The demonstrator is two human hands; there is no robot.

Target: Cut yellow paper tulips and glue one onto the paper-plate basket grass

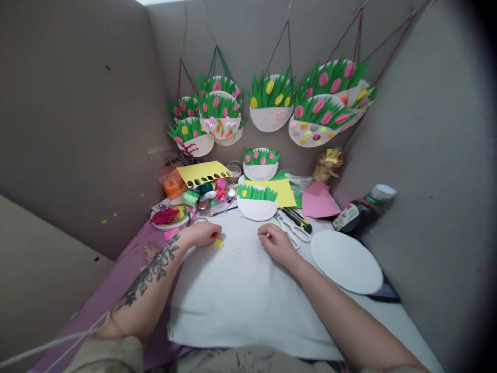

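Observation:
My left hand (pixel 204 234) is closed, its fingertips on a small yellow paper piece (pixel 219 243) that juts out below them. Over the white cloth, my right hand (pixel 278 244) has its fingers curled together; whatever they may hold cannot be made out. Just beyond the hands lies a white half paper-plate pocket (pixel 257 210) with green paper grass and one yellow paper egg shape (pixel 244 194). White-handled scissors (pixel 298 234) and a black and yellow utility knife (pixel 297 219) lie beside my right hand.
Decorated paper-plate pockets (pixel 271 118) hang along the back wall. Yellow paper with cut-out holes (pixel 204 172), bagged craft bits and pink paper (pixel 319 199) line the table's back. At right are a dark bottle (pixel 359 211) and a white paper plate (pixel 345 261). Grey walls enclose both sides.

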